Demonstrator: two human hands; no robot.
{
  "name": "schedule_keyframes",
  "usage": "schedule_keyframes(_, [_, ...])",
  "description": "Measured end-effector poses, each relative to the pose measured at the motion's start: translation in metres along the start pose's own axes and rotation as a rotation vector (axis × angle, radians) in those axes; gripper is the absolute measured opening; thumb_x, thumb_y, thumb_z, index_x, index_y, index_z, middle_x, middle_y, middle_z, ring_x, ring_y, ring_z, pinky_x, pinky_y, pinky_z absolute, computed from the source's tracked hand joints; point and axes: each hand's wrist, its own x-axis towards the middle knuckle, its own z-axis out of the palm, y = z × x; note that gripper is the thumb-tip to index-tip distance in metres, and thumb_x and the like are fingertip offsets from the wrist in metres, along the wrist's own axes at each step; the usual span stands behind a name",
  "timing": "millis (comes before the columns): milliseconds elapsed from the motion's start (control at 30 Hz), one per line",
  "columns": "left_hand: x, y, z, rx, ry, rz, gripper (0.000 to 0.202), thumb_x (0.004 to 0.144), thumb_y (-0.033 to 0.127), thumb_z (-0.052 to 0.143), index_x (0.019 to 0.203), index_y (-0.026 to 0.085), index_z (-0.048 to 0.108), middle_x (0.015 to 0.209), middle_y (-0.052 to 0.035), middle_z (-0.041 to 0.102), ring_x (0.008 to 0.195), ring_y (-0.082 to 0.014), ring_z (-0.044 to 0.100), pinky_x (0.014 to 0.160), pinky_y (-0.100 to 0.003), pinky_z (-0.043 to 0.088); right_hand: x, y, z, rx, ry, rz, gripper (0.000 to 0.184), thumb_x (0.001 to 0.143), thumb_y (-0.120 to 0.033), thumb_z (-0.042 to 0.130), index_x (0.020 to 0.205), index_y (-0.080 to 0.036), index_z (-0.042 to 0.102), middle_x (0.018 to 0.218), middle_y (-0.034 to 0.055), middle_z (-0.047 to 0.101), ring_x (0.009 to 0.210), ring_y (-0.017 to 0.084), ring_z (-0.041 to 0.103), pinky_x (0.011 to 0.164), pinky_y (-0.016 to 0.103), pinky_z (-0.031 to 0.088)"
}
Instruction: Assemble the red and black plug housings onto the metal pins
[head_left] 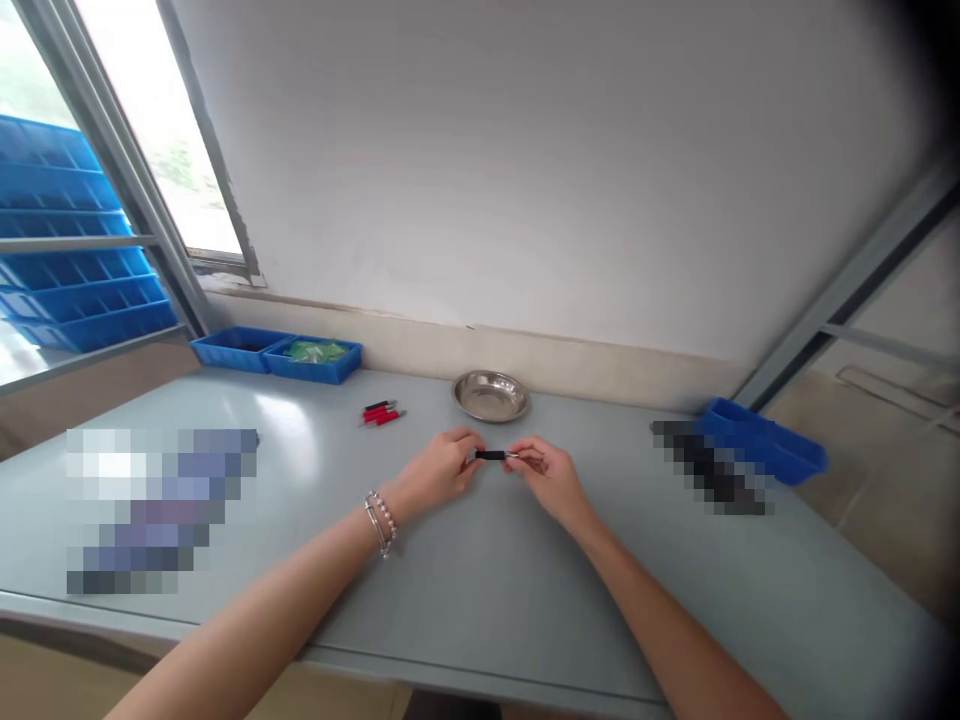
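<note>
Between my two hands lies a short black pen-like cylinder (491, 455) with silvery ends, held level just above or on the table. My left hand (450, 465) pinches its left end, and a bracelet circles that wrist. The thumb and fingers of my right hand (545, 468) close on its right end, where a thin metal tip shows. Several similar red and black pieces (384, 413) lie together to the left. Just beyond my hands a round steel bowl (491, 397) stands near the wall.
Two blue bins (311, 370) stand at the back left; one holds green and clear bits. Another blue bin (795, 455) is at the right edge. Blurred-out things lie left and right on the grey table (480, 600). Stacked blue trays (82, 270) fill a rack at left.
</note>
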Motion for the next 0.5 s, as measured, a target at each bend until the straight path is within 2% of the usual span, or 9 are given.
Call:
schedule_keyframes(200, [-0.0014, -0.0010, 0.0019, 0.075, -0.030, 0.023, 0.018, 0.084, 0.018, 0.043, 0.097, 0.017, 0.056, 0.101, -0.0073, 0.059, 0.074, -0.0138, 0.058, 0.070, -0.026, 0.047, -0.0023, 0.0056, -0.0005, -0.191, 0.028, -0.066, 0.010, 0.071, -0.029, 0.058, 0.077, -0.021, 0.059, 0.070, 0.0028, 0.067, 0.070, 0.018, 0.064, 0.068, 0.032, 0.049])
schedule_keyframes(500, [-0.0008, 0.0051, -0.0032, 0.105, -0.039, 0.056, 0.017, 0.085, 0.016, 0.041, 0.094, 0.016, 0.056, 0.094, -0.0080, 0.060, 0.078, -0.0162, 0.059, 0.069, -0.027, 0.046, -0.0045, 0.0043, 0.0005, -0.236, -0.003, -0.072, 0.010, 0.076, -0.029, 0.052, 0.077, -0.021, 0.057, 0.063, 0.0025, 0.066, 0.064, 0.019, 0.064, 0.065, 0.032, 0.049])
